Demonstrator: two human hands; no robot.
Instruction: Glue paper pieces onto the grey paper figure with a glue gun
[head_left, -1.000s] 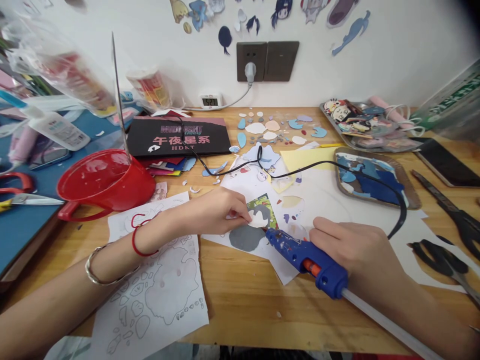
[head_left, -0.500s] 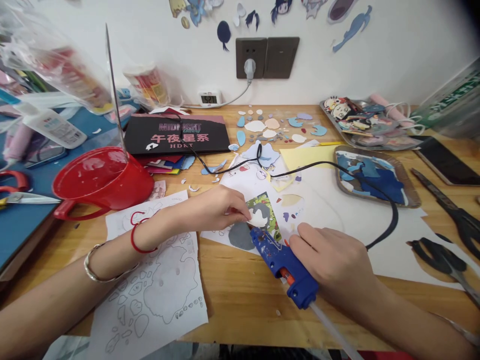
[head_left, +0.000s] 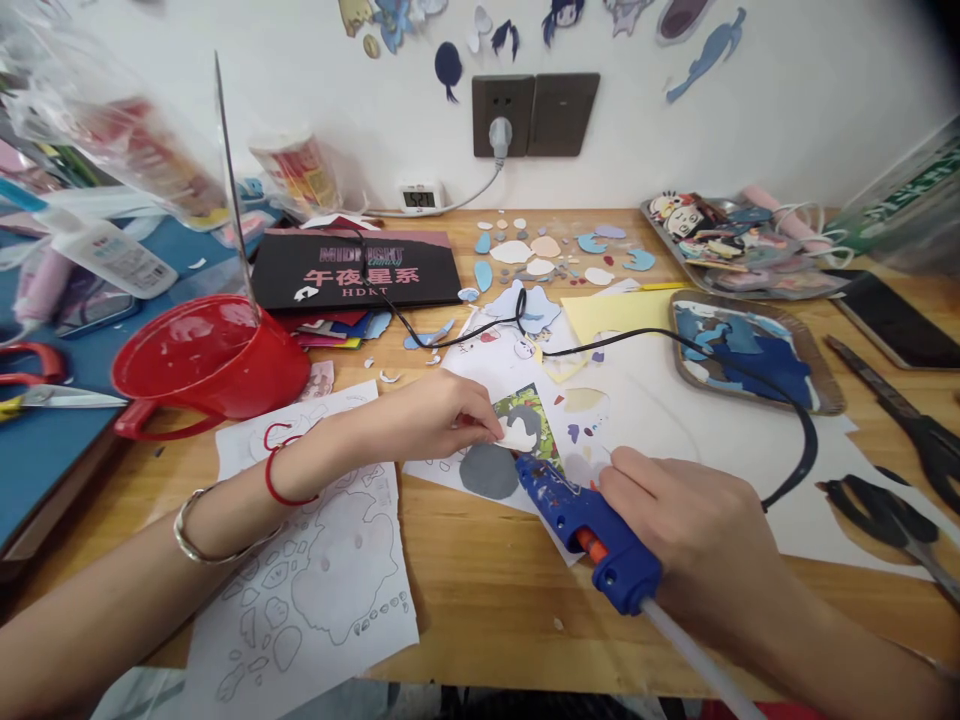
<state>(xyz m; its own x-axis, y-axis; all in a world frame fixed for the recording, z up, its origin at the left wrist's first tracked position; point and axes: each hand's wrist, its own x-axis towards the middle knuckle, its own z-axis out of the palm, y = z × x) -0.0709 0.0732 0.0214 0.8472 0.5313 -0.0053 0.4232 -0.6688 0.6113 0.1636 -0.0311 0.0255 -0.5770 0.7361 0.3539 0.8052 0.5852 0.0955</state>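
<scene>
Between thumb and forefinger, my left hand (head_left: 466, 418) pinches a small white paper cutout (head_left: 517, 432) above a green patterned card (head_left: 551, 445). A grey paper oval (head_left: 489, 472) lies just below it. My right hand (head_left: 686, 515) is wrapped round a blue hot glue gun (head_left: 592, 535), its nozzle close to the cutout but apart from it. A clear glue stick (head_left: 697, 655) juts from the gun's rear. Under my left forearm is a sheet with pencil outlines (head_left: 341, 580).
A red mug (head_left: 214, 365) stands at left beside scissors (head_left: 64, 398). Small paper shapes (head_left: 540, 250) lie at the back. A black cord (head_left: 637, 328) crosses the white paper towards a tray of blue paper (head_left: 761, 355). Black scissors (head_left: 885, 515) and a phone (head_left: 900, 318) lie at right.
My right hand has drawn the glue gun a little to the right and down, widening the gap between nozzle and cutout. My left hand keeps its pinch in nearly the same place.
</scene>
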